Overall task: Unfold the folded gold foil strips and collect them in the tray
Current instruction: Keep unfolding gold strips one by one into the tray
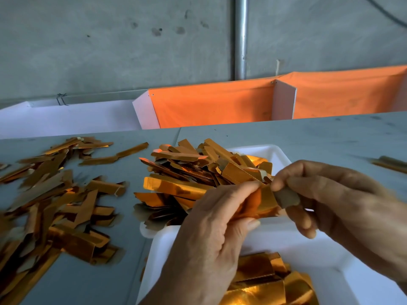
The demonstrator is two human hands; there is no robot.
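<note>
Both hands hold one gold foil strip (267, 200) above the near white tray (326, 258). My left hand (211, 236) pinches its left end between thumb and fingers. My right hand (334, 199) grips its grey cardboard-backed flap at the right end. The strip is partly spread between them. Opened foil pieces (271, 285) lie in the near tray. A far white tray (279, 155) carries a heap of foil strips (193, 170). A loose pile of folded strips (55, 201) covers the grey table on the left.
The grey table (330, 137) runs to the right, with a single strip (389, 164) near its right edge. Behind it stand white boards and orange cloth panels (215, 104) against a concrete wall with a metal pipe (241, 38).
</note>
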